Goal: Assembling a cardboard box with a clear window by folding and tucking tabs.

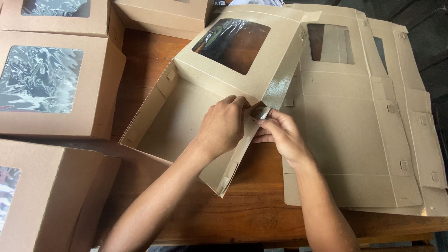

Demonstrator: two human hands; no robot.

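At the box's (pixel 205 93) near corner, both hands' (pixel 223 125) (pixel 282 133) fingers pinch a flap (pixel 260 112), seemingly mid-tuck; forcing it could crease the cardboard.

Your half-folded box (pixel 196 116) is plain kraft tan with a clear, glossy film window (pixel 232 44); its inner flap (pixel 280 86) shines silvery grey; the flat blanks (pixel 354 140) match that tan; the wooden table (pixel 242 210) shows reddish-brown grain; finished boxes (pixel 51 84) carry crinkled silver-glinting windows.
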